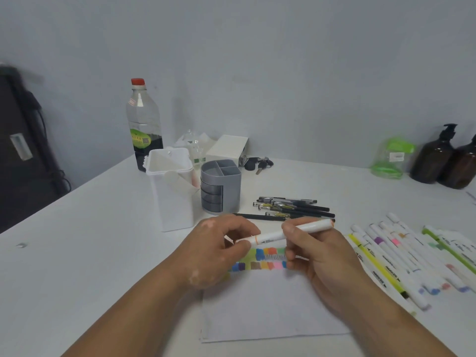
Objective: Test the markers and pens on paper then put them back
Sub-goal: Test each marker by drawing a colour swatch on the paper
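Both hands raised just above sheet of paper (270, 310), sharing one white marker (271, 235). Left hand (224, 243) pinching marker's left end between thumb and curled fingers, right beside thin orange ring on barrel; cannot tell whether cap is on or off under those fingers. Right hand (316, 256) wrapped round barrel past the middle, thumb on top, fingers curled under. Marker nearly level, right end tilted slightly up and poking out past right hand toward black pens (296, 208). Two rows of colour swatches (268, 252) on top part of paper, directly under marker, partly hidden by both hands. Paper flat on white table (90, 240), lower half blank. Black pens in loose bunch on table behind hands, lying roughly parallel. Row of white markers (394, 256) laid side by side on table at right of paper, coloured bands and tips showing, yellow and lime ones among them. White container (175, 197) upright behind left hand, lid open. Grey organiser (221, 186) just beside it at right, divided top, drawers in front. Bottle (144, 124) with red cap behind container, dark liquid in bottom part. White box (228, 146) and keys (258, 164) by wall. Amber pump bottles (435, 158) and green packet (391, 158) at far right.
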{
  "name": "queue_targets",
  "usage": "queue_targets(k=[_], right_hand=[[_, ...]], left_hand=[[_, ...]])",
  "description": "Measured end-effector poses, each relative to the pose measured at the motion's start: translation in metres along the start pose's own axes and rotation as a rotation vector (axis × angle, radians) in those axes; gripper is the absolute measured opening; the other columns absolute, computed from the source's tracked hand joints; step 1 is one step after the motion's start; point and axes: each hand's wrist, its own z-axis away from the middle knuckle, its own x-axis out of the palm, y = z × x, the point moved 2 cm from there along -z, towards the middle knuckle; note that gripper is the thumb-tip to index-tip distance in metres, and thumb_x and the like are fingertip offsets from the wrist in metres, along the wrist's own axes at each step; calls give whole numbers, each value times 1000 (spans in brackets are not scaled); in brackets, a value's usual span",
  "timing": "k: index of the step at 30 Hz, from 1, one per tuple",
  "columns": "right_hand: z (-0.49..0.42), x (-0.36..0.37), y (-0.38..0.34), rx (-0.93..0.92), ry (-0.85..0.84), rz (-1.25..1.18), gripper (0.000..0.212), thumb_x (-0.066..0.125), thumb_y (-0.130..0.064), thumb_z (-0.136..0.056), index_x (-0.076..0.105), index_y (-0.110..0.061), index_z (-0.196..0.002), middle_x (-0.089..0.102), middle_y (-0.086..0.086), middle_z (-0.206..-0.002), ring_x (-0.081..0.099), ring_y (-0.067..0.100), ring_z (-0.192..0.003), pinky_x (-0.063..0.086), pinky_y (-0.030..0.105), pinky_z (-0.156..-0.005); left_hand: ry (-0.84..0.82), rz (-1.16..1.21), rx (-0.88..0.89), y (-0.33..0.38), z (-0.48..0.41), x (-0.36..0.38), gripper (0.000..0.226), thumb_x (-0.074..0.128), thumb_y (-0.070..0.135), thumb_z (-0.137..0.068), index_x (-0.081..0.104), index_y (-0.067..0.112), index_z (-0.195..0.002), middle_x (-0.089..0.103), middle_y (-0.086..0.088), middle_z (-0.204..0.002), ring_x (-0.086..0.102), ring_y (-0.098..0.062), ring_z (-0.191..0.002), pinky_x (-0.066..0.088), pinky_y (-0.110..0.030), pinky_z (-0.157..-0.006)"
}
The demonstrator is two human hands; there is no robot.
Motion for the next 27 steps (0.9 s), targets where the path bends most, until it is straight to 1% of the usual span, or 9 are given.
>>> queue_targets(k=[1,3,7,12,18,20,23,25,27], right_hand=[[1,2,1,-13,9,21,6,80,-26,-81,78,-21,-82,61,5,-66,60,16,-59,53,28,-53],[2,5,3,-56,15,55,8,76,-19,-88,78,-21,-81,62,6,-64,60,17,-58,53,27,-53],[5,12,3,-107,-14,54,7,78,-23,-87,76,-18,-82,65,9,-65,61,19,-56,53,28,-53],[6,14,6,-99,-44,81,15,83,-28,-76,75,-19,-85,66,10,-67,61,22,-58,53,31,-55],[8,19,7,-77,-140,33,8,79,-25,-78,76,-25,-86,69,7,-72,62,17,-62,52,28,-55],[9,20,7,-91,-140,54,7,79,-25,-77,75,-23,-83,68,7,-70,62,16,-61,52,27,-54],[8,17,4,-107,-13,22,10,75,-23,-75,67,-20,-71,59,7,-59,54,18,-52,47,27,-47],[8,13,1,-102,41,6,10,68,-21,-74,63,-20,-65,54,6,-54,49,19,-49,43,27,-42],[11,15,1,-76,4,39,8,63,-21,-74,68,-17,-68,57,9,-54,51,20,-48,44,28,-41]], left_hand=[[-23,-7,8,2,1,2,24,62,19,-96,71,39,-105,67,20,-94,66,-5,-79,52,-15,-67],[-56,-48,37,6,2,6,24,59,23,-98,67,41,-112,67,22,-97,66,-5,-81,52,-15,-68],[-97,-147,112,11,2,11,23,50,34,-104,63,37,-122,68,14,-100,59,-8,-88,47,-19,-75],[-126,-178,115,13,3,10,28,39,41,-106,63,26,-100,61,7,-83,54,-11,-79,45,-27,-72],[-112,-137,141,17,3,6,39,40,60,-94,66,31,-96,61,11,-74,56,-7,-69,42,-15,-60],[-132,-113,127,15,4,2,39,42,64,-92,68,35,-98,63,14,-77,56,-4,-69,44,-12,-59],[-92,-132,76,6,3,-9,28,54,63,-91,68,39,-98,61,16,-71,53,-2,-62,42,-13,-57],[-39,-176,-5,-5,1,-19,15,67,51,-90,69,36,-88,54,16,-59,48,-2,-55,38,-15,-52],[-41,-243,-78,-14,-1,-25,14,77,42,-84,68,34,-77,49,18,-54,45,-3,-54,34,-17,-52]])
